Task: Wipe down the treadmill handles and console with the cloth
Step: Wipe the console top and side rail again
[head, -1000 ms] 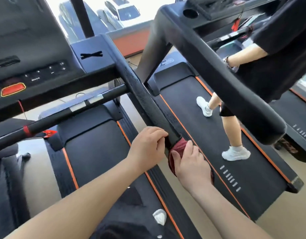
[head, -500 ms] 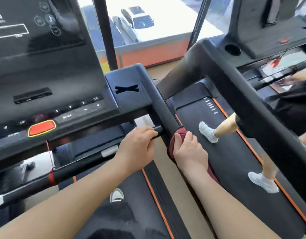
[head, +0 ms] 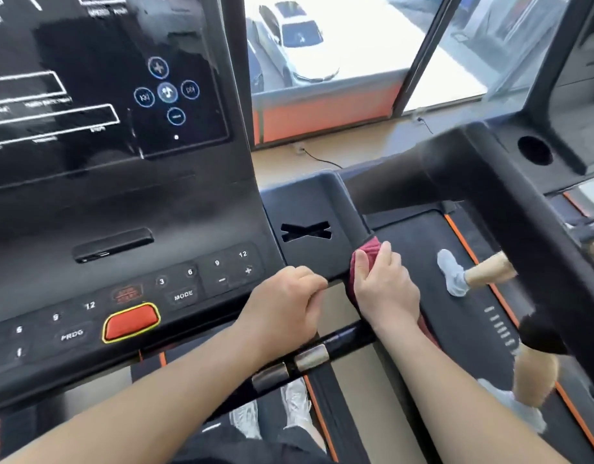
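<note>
Two hands: I have both at the centre of the frame, where the right handle meets the console.
Right hand (head: 384,286): fingers wrapped round the dark red cloth (head: 366,251), pressing it onto the handle (head: 357,226) so it rubs all the way round, I judge.
Left hand (head: 285,303): fingers clenched; I cannot tell on what, perhaps bracing.
Console (head: 195,283): left of frame, wiping seemingly yet to come.
</note>
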